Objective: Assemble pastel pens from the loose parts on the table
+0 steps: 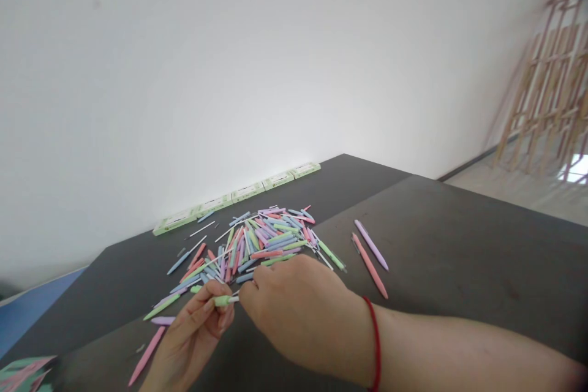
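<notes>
My left hand (202,324) pinches a light green pen barrel (222,301) between thumb and fingers. From the barrel's right end a thin white pen refill (234,299) sticks out and meets the fingertips of my right hand (298,306). That hand is closed with its back to me, so most of its grip is hidden. Just beyond both hands spreads a pile of pastel pen parts (271,239) in green, pink, blue and purple, with white refills among them. A pink pen (147,355) and a purple pen part (163,320) lie beside my left hand.
A purple pen (371,245) and a coral pen (370,266) lie right of the pile on the dark table (459,239). Flat green boxes (248,192) line the wall. A green and pink packet (27,373) is at lower left; wooden racks (546,86) stand far right.
</notes>
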Demonstrator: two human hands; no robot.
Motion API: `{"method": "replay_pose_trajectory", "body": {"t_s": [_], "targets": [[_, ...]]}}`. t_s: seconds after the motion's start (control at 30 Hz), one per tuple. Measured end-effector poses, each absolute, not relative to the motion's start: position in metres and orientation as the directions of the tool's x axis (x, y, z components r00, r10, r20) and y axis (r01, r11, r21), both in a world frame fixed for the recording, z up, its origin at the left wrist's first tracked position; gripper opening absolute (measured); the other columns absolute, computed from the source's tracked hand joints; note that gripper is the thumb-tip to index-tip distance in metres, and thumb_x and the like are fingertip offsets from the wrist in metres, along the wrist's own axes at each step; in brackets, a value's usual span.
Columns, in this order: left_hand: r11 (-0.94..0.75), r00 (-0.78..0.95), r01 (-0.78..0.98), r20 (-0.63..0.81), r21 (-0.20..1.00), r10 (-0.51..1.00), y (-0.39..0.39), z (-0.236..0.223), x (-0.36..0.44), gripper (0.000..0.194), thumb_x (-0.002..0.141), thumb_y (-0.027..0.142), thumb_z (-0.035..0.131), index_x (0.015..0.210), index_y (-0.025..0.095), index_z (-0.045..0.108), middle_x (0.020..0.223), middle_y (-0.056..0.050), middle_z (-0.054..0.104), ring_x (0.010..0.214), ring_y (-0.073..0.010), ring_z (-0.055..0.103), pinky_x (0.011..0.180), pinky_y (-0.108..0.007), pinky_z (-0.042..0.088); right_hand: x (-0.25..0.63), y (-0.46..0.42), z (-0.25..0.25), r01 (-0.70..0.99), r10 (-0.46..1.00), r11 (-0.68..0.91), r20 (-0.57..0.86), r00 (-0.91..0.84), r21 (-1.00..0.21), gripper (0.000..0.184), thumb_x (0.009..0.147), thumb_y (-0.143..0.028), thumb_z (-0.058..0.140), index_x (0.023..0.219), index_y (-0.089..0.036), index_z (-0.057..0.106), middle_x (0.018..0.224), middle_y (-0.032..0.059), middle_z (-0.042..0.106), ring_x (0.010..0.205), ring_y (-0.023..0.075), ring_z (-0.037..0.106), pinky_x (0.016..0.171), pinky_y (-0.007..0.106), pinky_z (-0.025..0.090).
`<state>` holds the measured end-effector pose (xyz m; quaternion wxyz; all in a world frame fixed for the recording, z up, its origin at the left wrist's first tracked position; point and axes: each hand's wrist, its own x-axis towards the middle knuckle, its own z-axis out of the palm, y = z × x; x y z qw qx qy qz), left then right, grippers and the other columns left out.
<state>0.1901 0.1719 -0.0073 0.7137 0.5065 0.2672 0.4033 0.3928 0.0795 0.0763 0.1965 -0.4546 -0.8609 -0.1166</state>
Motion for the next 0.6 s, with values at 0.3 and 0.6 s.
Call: {"method": "replay_pose_trajectory", "body": {"t_s": [0.3, 0.6], "targets": [[0.213, 0.52, -0.413, 0.037, 0.885, 0.853, 0.176, 0.0, 0.187, 0.007, 0.075, 0.021, 0.061, 0.074, 0.015, 0.059, 0.065, 0.0, 0.046, 0.056, -0.0101, 0.042, 0.054, -0.024, 0.041, 0.398, 0.071, 0.094, 0.879, 0.804, 0.474, 0.385, -0.454, 0.047, 0.008, 0.083, -0.012, 0.046, 0.08, -0.015, 0.053, 0.076, 0.0084, 0.062, 0.056, 0.0159, 0.055, 0.044, 0.025, 0.035], [0.265, 0.541, -0.492, 0.053, 0.829, 0.839, 0.172, 0.003, 0.186, 0.008, 0.075, 0.018, 0.054, 0.068, 0.015, 0.056, 0.061, 0.0, 0.042, 0.054, -0.0111, 0.042, 0.054, -0.025, 0.039, 0.392, 0.061, 0.099, 0.882, 0.807, 0.468, 0.386, -0.448, 0.046, 0.007, 0.084, -0.017, 0.051, 0.079, -0.016, 0.055, 0.072, 0.0067, 0.061, 0.056, 0.0176, 0.055, 0.043, 0.026, 0.033]]}}
